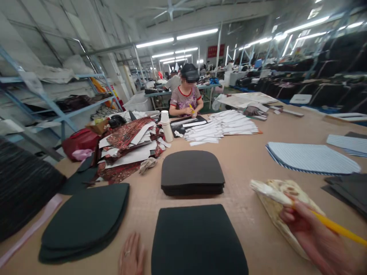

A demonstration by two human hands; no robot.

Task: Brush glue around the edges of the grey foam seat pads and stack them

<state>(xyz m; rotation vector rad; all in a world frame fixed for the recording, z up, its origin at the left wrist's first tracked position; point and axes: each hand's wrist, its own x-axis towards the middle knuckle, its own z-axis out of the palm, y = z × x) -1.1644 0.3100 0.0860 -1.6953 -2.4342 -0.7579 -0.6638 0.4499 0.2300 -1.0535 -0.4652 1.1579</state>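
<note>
My right hand (312,229) is closed round a brush (332,223) with a yellow handle and a whitish, coated head. The brush head is over a cream, stained, flattish container or bag (304,194) on the table; whether they touch I cannot tell. My left hand (132,256) lies flat on the table, fingers stretched out and a ring on one. To its right is a dark green-black curved panel (197,240). On its left sits a stack of similar dark green panels (83,221). Beyond the near panel rests a stack of dark grey-brown panels (192,172).
Across the brown table (243,164) a person (186,95) works behind white strips (220,128). A white bottle (166,128) stands beside piled red patterned pieces (129,145). Striped light-blue panels (312,157) and dark sheets (348,191) lie right. A pink strip (34,229) is left.
</note>
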